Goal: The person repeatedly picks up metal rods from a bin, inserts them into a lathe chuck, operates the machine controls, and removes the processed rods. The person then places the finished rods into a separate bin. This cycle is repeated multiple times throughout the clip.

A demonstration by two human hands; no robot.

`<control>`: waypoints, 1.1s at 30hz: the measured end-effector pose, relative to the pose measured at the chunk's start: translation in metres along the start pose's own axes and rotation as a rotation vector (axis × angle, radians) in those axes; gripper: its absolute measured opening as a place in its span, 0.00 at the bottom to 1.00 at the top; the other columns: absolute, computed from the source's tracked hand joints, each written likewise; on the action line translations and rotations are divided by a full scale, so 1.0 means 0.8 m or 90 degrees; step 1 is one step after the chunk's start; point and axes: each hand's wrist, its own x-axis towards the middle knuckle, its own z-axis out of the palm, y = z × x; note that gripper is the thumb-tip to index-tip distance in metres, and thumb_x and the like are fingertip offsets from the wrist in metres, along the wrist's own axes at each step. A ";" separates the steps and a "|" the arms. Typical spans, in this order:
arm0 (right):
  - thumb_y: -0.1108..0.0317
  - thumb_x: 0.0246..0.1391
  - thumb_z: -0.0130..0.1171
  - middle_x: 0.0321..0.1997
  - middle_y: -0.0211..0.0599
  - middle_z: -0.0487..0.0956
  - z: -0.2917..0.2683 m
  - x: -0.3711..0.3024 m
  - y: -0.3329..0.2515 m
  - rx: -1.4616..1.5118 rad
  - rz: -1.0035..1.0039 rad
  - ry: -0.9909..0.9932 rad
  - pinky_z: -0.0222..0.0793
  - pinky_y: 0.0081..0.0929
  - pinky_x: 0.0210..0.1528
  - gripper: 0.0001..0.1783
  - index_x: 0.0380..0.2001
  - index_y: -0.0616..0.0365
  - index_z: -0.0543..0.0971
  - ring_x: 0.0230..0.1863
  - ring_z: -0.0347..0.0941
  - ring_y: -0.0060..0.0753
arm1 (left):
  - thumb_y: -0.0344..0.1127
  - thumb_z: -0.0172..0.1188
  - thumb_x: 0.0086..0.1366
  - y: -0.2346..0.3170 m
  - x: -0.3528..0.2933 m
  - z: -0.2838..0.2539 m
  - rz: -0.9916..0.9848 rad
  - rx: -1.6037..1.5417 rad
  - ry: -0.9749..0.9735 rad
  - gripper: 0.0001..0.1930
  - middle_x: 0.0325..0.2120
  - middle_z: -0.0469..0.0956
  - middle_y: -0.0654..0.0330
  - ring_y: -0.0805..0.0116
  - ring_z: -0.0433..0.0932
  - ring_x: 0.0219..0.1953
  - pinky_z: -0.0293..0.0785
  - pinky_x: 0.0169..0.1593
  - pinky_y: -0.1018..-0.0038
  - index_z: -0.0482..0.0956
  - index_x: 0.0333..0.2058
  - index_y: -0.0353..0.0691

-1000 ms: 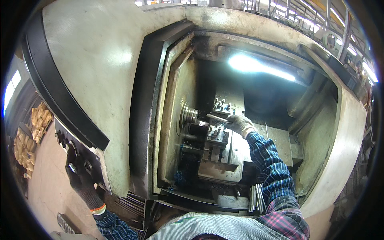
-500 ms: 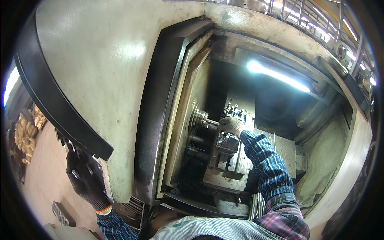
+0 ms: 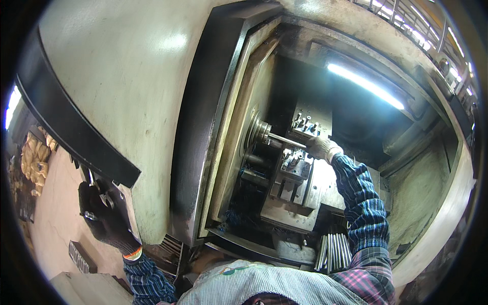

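Inside a lathe, a slim metal rod (image 3: pixel 287 141) extends to the right out of the spindle chuck (image 3: pixel 263 132). My right hand (image 3: pixel 321 148), in a pale work glove, is closed around the rod's right end, above the tool post (image 3: pixel 297 165) with its several bolts. At the lower left, outside the enclosure, my left hand (image 3: pixel 105 218) wears a dark glove. Its fingers are curled about a shiny metal lever (image 3: pixel 107 200) on the machine's side; part of the lever is hidden by the hand.
A bundle of metal rods (image 3: pixel 334 252) lies at the front right of the opening, beside my right forearm. A lit tube lamp (image 3: pixel 366 86) hangs inside. The black-edged door frame (image 3: pixel 203 122) stands left of the chuck. Wrapped bundles (image 3: pixel 35 157) are at far left.
My right hand has moved right, away from the chuck, and a longer stretch of rod shows between them. My left hand stays at the lever. The view has shifted slightly.
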 end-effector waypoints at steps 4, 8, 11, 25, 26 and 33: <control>0.39 0.57 0.58 0.35 0.43 0.84 0.008 0.063 -0.050 -0.023 -0.113 -0.026 0.77 0.40 0.41 0.30 0.42 0.58 0.84 0.38 0.82 0.41 | 0.45 0.49 0.79 -0.024 0.019 -0.043 0.089 0.276 -0.097 0.27 0.58 0.73 0.44 0.52 0.75 0.58 0.78 0.58 0.59 0.67 0.63 0.24; 0.38 0.54 0.61 0.41 0.48 0.84 0.003 0.063 -0.129 0.001 -0.114 -0.004 0.75 0.45 0.47 0.35 0.48 0.61 0.81 0.44 0.82 0.50 | 0.47 0.50 0.78 -0.003 0.008 -0.010 0.378 0.765 -0.085 0.25 0.49 0.80 0.52 0.62 0.79 0.49 0.78 0.52 0.66 0.74 0.54 0.24; 0.40 0.51 0.64 0.49 0.52 0.84 0.007 0.054 -0.131 0.030 -0.105 -0.014 0.76 0.43 0.53 0.38 0.53 0.62 0.79 0.52 0.81 0.52 | 0.32 0.56 0.74 0.006 -0.002 0.005 0.102 0.284 -0.016 0.15 0.50 0.81 0.52 0.68 0.82 0.45 0.79 0.47 0.72 0.78 0.54 0.30; 0.46 0.46 0.70 0.55 0.60 0.80 0.038 0.064 -0.107 0.052 -0.181 0.054 0.73 0.46 0.57 0.45 0.62 0.63 0.71 0.57 0.77 0.58 | 0.25 0.57 0.72 0.018 -0.044 -0.005 0.272 0.347 -0.159 0.15 0.48 0.83 0.55 0.67 0.83 0.46 0.80 0.49 0.73 0.78 0.55 0.35; 0.46 0.46 0.70 0.56 0.57 0.80 0.028 0.050 -0.104 0.038 -0.177 0.056 0.73 0.45 0.57 0.44 0.63 0.59 0.72 0.57 0.77 0.56 | 0.25 0.57 0.71 0.020 -0.044 0.000 0.277 0.363 -0.178 0.15 0.48 0.83 0.56 0.67 0.83 0.46 0.80 0.50 0.73 0.79 0.55 0.36; 0.52 0.45 0.70 0.52 0.50 0.83 0.021 0.039 -0.134 -0.095 -0.168 0.085 0.75 0.45 0.55 0.35 0.56 0.56 0.78 0.55 0.79 0.52 | 0.31 0.62 0.69 0.065 -0.039 -0.010 0.144 0.500 -0.281 0.17 0.52 0.82 0.58 0.68 0.83 0.49 0.79 0.53 0.74 0.78 0.56 0.39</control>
